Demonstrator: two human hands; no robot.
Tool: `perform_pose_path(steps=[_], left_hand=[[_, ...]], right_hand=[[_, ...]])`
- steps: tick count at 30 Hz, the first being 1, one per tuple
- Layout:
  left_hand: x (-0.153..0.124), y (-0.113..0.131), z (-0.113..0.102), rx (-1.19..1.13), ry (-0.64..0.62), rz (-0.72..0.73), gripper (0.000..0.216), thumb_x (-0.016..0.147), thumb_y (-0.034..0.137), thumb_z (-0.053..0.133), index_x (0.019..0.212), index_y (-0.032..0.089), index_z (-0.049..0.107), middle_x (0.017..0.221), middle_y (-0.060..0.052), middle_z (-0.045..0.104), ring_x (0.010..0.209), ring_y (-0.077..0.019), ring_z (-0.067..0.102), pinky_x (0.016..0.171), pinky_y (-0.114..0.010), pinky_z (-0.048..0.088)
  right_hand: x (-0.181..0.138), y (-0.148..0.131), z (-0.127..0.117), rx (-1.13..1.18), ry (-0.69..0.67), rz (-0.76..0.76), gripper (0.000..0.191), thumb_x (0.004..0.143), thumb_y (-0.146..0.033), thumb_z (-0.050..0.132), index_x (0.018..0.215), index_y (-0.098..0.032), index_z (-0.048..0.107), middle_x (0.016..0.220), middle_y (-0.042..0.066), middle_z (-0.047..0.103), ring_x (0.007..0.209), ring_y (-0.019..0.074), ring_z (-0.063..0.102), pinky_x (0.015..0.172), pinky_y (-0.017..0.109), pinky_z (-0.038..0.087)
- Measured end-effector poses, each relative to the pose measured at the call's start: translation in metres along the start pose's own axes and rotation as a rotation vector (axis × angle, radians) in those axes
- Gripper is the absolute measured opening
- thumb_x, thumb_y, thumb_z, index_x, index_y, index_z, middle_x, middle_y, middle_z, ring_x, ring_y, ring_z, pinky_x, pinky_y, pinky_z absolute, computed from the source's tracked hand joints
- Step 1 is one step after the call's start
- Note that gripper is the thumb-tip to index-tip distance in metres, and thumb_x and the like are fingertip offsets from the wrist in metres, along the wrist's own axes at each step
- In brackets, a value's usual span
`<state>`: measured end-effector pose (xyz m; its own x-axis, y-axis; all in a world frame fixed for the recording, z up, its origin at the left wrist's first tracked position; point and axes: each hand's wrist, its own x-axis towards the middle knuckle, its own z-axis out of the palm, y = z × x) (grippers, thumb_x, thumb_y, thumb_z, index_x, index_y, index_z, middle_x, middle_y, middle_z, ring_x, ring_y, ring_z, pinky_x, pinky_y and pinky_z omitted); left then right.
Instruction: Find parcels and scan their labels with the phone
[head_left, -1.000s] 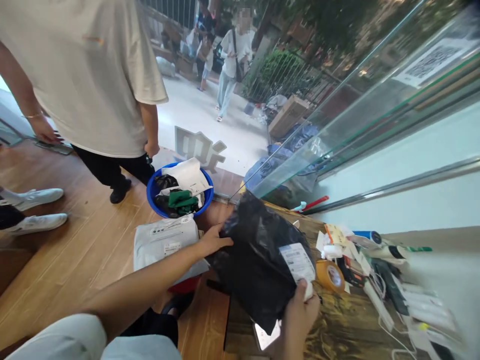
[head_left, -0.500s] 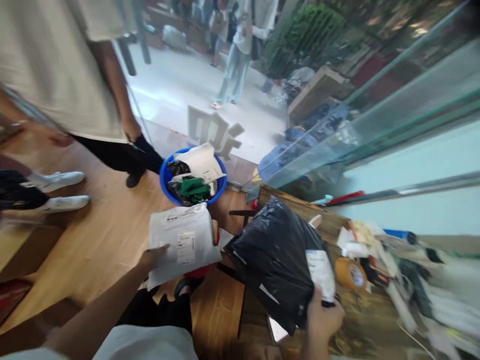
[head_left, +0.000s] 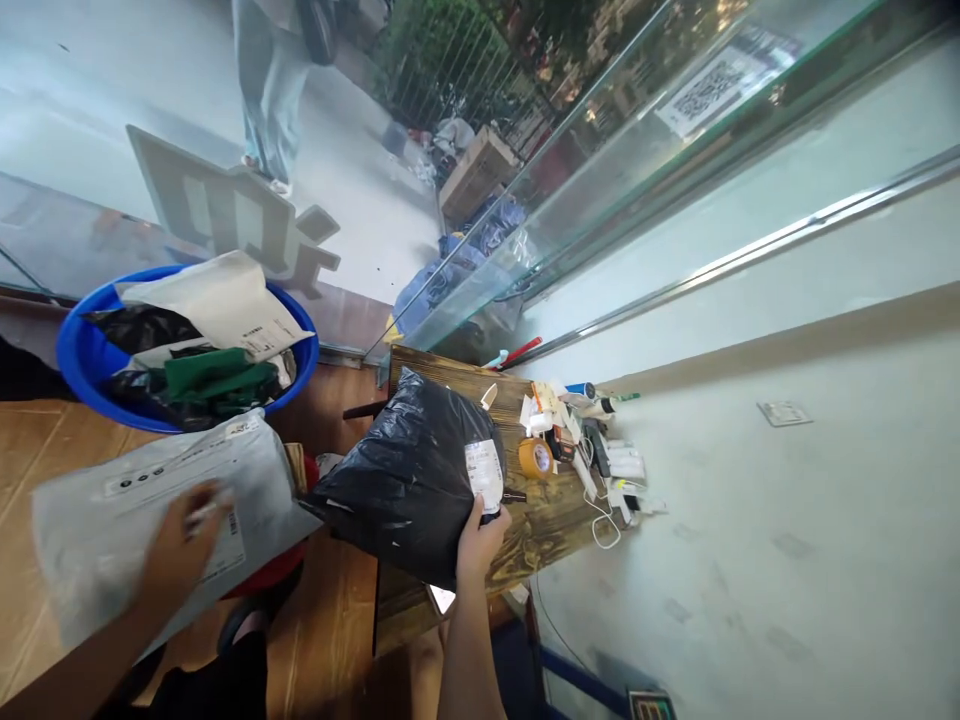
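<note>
My left hand [head_left: 180,550] is closed with its fingers bent on the face of a pale grey plastic mailing bag [head_left: 97,510]. A small whitish bit shows at its fingertips; I cannot make out whether it is a fold of the bag. My right hand [head_left: 480,545] grips the right edge of a black plastic parcel [head_left: 405,470], just below its white label [head_left: 484,472]. The parcel sits over the near-left part of a wooden table [head_left: 555,520]. Beneath the mailing bag, part of a red stool [head_left: 274,570] shows.
A blue tub [head_left: 75,350] holding several bags and a green cloth stands behind the mailing bag. Orange tape [head_left: 535,457], cables and small items lie on the table by the wall [head_left: 750,500]. A glass panel [head_left: 360,200] stands beyond; a person's legs [head_left: 270,100] show through it.
The view has swung right and closer to the tub. My left hand has moved from the mailing bag's left edge onto its face. My right hand still holds the black parcel.
</note>
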<state>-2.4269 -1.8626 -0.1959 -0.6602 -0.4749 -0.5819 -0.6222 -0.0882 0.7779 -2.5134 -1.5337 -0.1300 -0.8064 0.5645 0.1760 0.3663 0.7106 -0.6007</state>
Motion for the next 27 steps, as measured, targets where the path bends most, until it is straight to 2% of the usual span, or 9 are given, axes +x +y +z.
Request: perform_pose_path(steps=[2, 4, 6, 12, 14, 17, 20, 24, 27], left_hand=[[-0.009, 0.028, 0.023, -0.165, -0.257, -0.070, 0.060, 0.067, 0.062, 0.059, 0.118, 0.032, 0.049, 0.130, -0.002, 0.057, 0.123, -0.0277, 0.050, 0.095, -0.038, 0.046], [-0.021, 0.055, 0.050, -0.369, -0.586, -0.306, 0.068, 0.062, 0.061, 0.066, 0.120, 0.029, 0.051, 0.122, -0.005, 0.063, 0.112, -0.0293, 0.058, 0.083, -0.039, 0.052], [-0.030, 0.075, 0.075, -0.483, -0.700, -0.454, 0.063, 0.059, 0.052, 0.074, 0.112, 0.021, 0.056, 0.100, -0.006, 0.071, 0.097, -0.0274, 0.065, 0.073, -0.035, 0.055], [-0.017, 0.102, 0.126, -0.371, -0.481, -0.267, 0.030, 0.060, 0.017, 0.067, 0.090, 0.014, 0.060, 0.063, -0.002, 0.067, 0.060, -0.0217, 0.063, 0.057, -0.032, 0.052], [-0.002, 0.113, 0.141, -0.350, -0.442, -0.160, 0.032, 0.061, 0.009, 0.064, 0.092, 0.013, 0.061, 0.068, -0.002, 0.068, 0.066, -0.0207, 0.064, 0.064, -0.031, 0.052], [0.020, 0.128, 0.162, -0.355, -0.350, -0.026, 0.042, 0.064, 0.005, 0.064, 0.105, 0.014, 0.058, 0.101, -0.006, 0.069, 0.093, -0.0207, 0.064, 0.082, -0.029, 0.050], [0.028, 0.138, 0.171, -0.327, -0.237, 0.013, 0.050, 0.068, 0.006, 0.065, 0.115, 0.014, 0.052, 0.118, -0.014, 0.062, 0.110, -0.0262, 0.059, 0.095, -0.037, 0.046], [0.006, 0.151, 0.180, -0.296, -0.191, 0.084, 0.033, 0.075, 0.009, 0.063, 0.106, 0.018, 0.057, 0.115, -0.012, 0.065, 0.119, -0.0277, 0.054, 0.105, -0.040, 0.038], [-0.016, 0.154, 0.194, -0.310, -0.246, 0.046, 0.032, 0.080, 0.010, 0.056, 0.111, 0.018, 0.055, 0.115, -0.013, 0.066, 0.107, -0.0220, 0.062, 0.092, -0.032, 0.048]], right_hand=[[0.000, 0.001, 0.000, 0.014, -0.006, 0.010, 0.076, 0.077, -0.075, 0.034, 0.113, -0.008, 0.046, 0.112, 0.030, 0.059, 0.104, 0.0369, 0.059, 0.086, 0.043, 0.045], [0.001, 0.004, 0.000, 0.026, -0.010, 0.020, 0.076, 0.077, -0.074, 0.035, 0.113, -0.009, 0.046, 0.113, 0.029, 0.059, 0.105, 0.0363, 0.058, 0.086, 0.043, 0.045], [0.004, 0.009, 0.000, 0.040, -0.016, 0.034, 0.074, 0.075, -0.075, 0.038, 0.111, -0.011, 0.047, 0.112, 0.028, 0.060, 0.105, 0.0353, 0.059, 0.086, 0.042, 0.045], [0.020, 0.034, 0.015, 0.112, -0.121, 0.123, 0.063, 0.068, -0.078, 0.037, 0.083, -0.018, 0.052, 0.091, 0.024, 0.069, 0.090, 0.0350, 0.065, 0.078, 0.042, 0.049], [0.026, 0.038, 0.024, 0.136, -0.153, 0.151, 0.065, 0.067, -0.078, 0.035, 0.082, -0.017, 0.054, 0.090, 0.024, 0.070, 0.091, 0.0358, 0.066, 0.077, 0.043, 0.050], [0.031, 0.035, 0.033, 0.150, -0.157, 0.177, 0.071, 0.065, -0.078, 0.034, 0.086, -0.014, 0.058, 0.095, 0.027, 0.069, 0.096, 0.0379, 0.066, 0.079, 0.044, 0.050], [0.031, 0.028, 0.024, 0.127, -0.087, 0.183, 0.075, 0.064, -0.077, 0.035, 0.088, -0.011, 0.061, 0.101, 0.031, 0.068, 0.103, 0.0421, 0.062, 0.085, 0.047, 0.047], [0.030, 0.026, -0.006, 0.079, 0.076, 0.198, 0.074, 0.069, -0.069, 0.039, 0.104, -0.008, 0.062, 0.110, 0.029, 0.066, 0.111, 0.0406, 0.057, 0.090, 0.045, 0.045], [0.030, 0.032, -0.019, 0.033, 0.126, 0.295, 0.080, 0.071, -0.065, 0.039, 0.114, -0.001, 0.059, 0.111, 0.032, 0.064, 0.109, 0.0412, 0.058, 0.087, 0.045, 0.047]])
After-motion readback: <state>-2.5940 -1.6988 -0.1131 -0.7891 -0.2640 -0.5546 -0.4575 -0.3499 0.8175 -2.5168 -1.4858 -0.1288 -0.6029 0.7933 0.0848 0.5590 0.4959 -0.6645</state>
